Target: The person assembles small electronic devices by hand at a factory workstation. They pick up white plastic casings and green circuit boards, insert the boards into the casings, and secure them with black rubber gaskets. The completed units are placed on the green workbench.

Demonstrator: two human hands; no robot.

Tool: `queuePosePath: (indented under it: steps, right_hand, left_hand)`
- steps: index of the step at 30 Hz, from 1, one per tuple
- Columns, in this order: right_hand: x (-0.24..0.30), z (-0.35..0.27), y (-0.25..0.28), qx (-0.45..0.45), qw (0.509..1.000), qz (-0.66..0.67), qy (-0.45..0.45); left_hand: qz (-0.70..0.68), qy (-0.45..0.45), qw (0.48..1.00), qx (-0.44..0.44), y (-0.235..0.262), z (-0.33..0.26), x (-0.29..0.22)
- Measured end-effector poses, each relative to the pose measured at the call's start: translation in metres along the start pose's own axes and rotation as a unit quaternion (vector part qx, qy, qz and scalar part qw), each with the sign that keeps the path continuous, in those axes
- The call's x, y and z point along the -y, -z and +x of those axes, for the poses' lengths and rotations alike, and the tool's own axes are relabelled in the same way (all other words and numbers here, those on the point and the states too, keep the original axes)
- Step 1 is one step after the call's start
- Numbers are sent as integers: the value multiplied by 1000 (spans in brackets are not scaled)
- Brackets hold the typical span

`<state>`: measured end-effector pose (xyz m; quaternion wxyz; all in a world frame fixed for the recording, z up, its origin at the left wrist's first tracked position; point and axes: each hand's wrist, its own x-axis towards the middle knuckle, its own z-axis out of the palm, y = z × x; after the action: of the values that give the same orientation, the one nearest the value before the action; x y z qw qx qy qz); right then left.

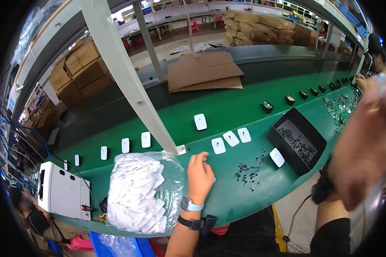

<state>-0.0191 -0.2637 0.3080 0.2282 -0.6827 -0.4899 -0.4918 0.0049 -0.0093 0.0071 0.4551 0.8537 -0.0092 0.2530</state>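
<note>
My left hand (200, 174) hovers over the green bench, right of a clear bag of white plastic covers (135, 192). Its fingers are loosely curled, and whatever they hold is hidden; a thin white edge shows beside the palm. Large and smeared by motion, my right hand (364, 145) is raised close at the right, so its fingers cannot be read. Between the hands lie three white covers (231, 138) with dark pieces on them. Nearer me are loose small black parts (247, 172). A white-faced unit (277, 157) leans by a black bin (315, 145) of small dark parts.
White-faced units (200, 122) line the green conveyor (240, 113), with open black housings (267, 107) farther right. A white post (128, 77) rises from the bench. At left stands a white machine (66, 190); cardboard sheets (203, 70) lie beyond. Co-workers sit at both sides.
</note>
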Motion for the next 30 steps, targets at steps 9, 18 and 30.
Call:
queuePosePath:
  steps: [9,18,30]
  right_hand:
    - [-49,-162,-210,521,740,320,-279]
    - [-47,-216,-225,520,745,318,-271]
    - [-42,-216,-221,511,806,196,-225]
  left_hand:
    - [-220,217,950,-43,23,-4,41]
    - [-99,183,978,-29,25,-1,30]
    - [107,3,994,-13,22,1,23]
